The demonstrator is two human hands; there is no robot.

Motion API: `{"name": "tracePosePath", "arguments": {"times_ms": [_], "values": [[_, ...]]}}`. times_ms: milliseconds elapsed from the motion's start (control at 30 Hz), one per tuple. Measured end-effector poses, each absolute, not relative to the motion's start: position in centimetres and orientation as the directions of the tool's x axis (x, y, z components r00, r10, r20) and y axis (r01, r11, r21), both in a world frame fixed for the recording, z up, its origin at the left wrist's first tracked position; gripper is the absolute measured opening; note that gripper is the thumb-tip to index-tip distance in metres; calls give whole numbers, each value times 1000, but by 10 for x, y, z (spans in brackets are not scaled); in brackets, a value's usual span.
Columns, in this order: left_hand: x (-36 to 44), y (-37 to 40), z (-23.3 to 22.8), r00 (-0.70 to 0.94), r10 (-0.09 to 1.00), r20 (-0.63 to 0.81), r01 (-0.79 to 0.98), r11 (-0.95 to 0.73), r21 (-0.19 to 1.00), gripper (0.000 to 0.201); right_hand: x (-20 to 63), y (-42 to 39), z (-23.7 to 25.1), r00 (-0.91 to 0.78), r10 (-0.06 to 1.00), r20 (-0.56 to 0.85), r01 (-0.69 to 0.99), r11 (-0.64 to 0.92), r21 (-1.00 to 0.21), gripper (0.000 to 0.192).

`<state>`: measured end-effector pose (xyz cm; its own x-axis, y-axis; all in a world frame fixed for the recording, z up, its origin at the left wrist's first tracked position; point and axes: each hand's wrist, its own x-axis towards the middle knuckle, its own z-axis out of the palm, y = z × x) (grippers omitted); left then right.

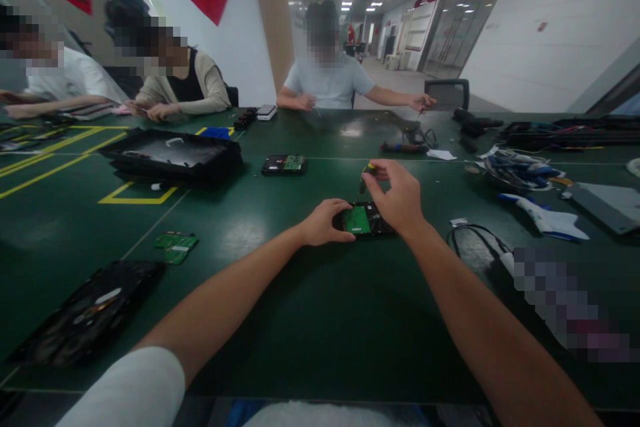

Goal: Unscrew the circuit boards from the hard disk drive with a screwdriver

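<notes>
A hard drive (357, 220), its green circuit board facing up, lies on the green table in front of me. My left hand (327, 221) grips its left end, the thumb along the near edge and the fingers at the far side. Above the drive's right part, my right hand (397, 197) pinches a small screwdriver (363, 181) with a yellow end, held roughly upright. The screwdriver's tip is too small and blurred to make out, so I cannot tell whether it touches the drive. My right hand hides the drive's right end.
Another hard drive (284, 165) lies farther off, and a loose circuit board (176, 247) to the left. Black casings (173, 153) and a black panel (90, 313) are on the left. A cable bundle (520, 170) and a grey box (607, 205) sit right. Several people work across the table.
</notes>
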<state>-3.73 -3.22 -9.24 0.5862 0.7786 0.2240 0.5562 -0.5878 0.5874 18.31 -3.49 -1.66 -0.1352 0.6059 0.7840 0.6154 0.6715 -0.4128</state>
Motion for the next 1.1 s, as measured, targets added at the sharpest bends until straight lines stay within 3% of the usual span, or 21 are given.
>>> {"name": "tracePosePath", "arguments": {"times_ms": [133,367,567,767,967,1100], "values": [[-37,-32,-93,589,775,230,552,-593,586,90,183,-36,-15,-176,571,802,622,696,-359,25],[-38,-33,-93,584,781,221,549,-580,602,92,183,-33,-19,-82,621,779,607,651,-455,22],[-38,-32,-93,582,782,225,553,-582,596,89,184,-36,-13,-145,573,807,634,680,-369,18],[-37,-31,-95,585,775,240,547,-595,589,90,184,-35,-16,-90,617,782,650,631,-423,23],[-37,-31,-95,581,781,230,552,-586,594,91,183,-39,-11,-144,577,804,673,653,-348,20],[-38,-32,-94,581,782,225,549,-581,601,90,183,-38,-13,-113,590,799,656,648,-385,20]]}}
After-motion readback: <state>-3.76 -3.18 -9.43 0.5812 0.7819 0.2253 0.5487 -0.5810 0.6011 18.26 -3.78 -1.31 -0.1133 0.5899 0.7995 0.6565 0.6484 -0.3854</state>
